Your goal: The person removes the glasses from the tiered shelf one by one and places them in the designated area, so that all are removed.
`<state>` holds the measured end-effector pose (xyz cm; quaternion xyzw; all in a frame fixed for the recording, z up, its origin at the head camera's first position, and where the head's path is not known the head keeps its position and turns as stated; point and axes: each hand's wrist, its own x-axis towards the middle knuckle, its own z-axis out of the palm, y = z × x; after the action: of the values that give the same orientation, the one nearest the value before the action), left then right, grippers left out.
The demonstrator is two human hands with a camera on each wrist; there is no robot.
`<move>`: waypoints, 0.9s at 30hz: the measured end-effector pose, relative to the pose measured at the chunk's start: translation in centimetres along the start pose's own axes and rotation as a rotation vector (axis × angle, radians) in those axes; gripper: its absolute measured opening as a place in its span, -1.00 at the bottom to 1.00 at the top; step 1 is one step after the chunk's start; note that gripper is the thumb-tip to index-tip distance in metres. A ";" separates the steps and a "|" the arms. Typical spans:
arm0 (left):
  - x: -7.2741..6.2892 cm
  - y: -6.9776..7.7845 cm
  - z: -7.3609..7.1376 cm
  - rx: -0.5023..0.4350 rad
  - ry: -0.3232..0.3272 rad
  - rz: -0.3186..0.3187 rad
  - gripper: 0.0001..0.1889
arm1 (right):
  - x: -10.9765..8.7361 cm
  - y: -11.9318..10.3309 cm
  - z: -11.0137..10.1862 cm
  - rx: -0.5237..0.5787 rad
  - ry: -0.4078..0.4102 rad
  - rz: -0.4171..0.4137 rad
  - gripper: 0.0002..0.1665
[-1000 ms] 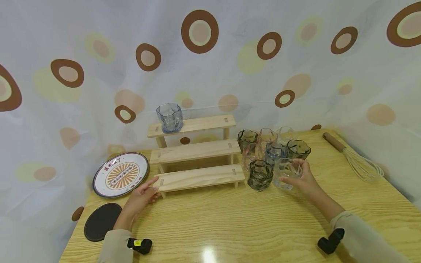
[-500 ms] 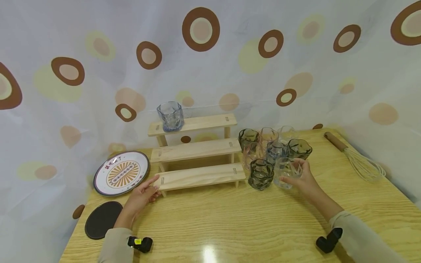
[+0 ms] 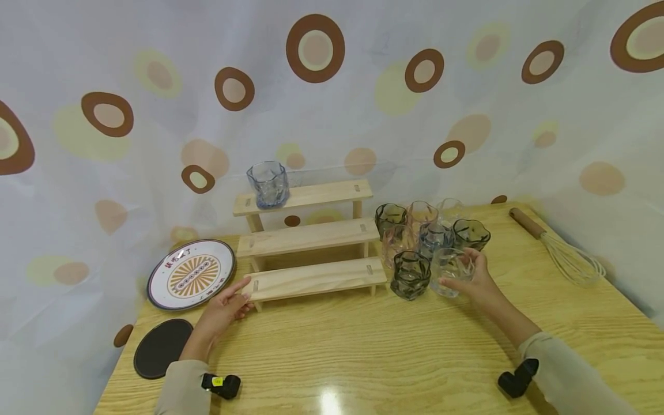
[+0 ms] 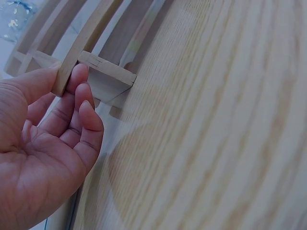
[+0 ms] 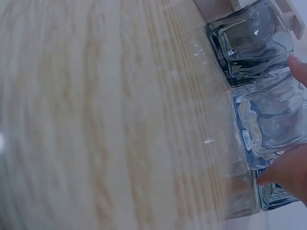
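Note:
My left hand (image 3: 222, 314) pinches the left end of the lowest step of a three-tier wooden shelf (image 3: 316, 279), thumb on top and fingers curled beneath, as the left wrist view shows. My right hand (image 3: 476, 279) grips a clear glass tumbler (image 3: 448, 272) at the front right of a cluster of tumblers, thumb on the near side. Just left of it stands a smoky grey tumbler (image 3: 410, 276); in the right wrist view the grey tumbler (image 5: 252, 40) sits right beside the clear tumbler (image 5: 273, 112). A blue tumbler (image 3: 268, 185) stands on the top step's left end.
Behind the gripped tumbler are a blue tumbler (image 3: 436, 239), pink tumblers (image 3: 397, 245) and a dark green tumbler (image 3: 472, 233). A whisk (image 3: 562, 251) lies at the right. A patterned plate (image 3: 191, 275) and a black round mat (image 3: 162, 349) are at the left. A patterned curtain hangs behind the table.
Both hands keep their places: the left on the shelf's end, the right around the clear tumbler, which has shifted barely, if at all. The head view wobbles slightly.

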<state>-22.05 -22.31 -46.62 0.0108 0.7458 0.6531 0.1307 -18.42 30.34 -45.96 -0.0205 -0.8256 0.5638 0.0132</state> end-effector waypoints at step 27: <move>0.0 0.0 0.0 -0.002 -0.003 0.006 -0.45 | 1.2 -7.2 -2.7 -0.088 0.077 -0.312 0.12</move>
<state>-22.03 -22.29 -46.61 0.0138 0.7450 0.6541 0.1300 -19.59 30.26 -38.26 0.0858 -0.8416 0.5169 0.1310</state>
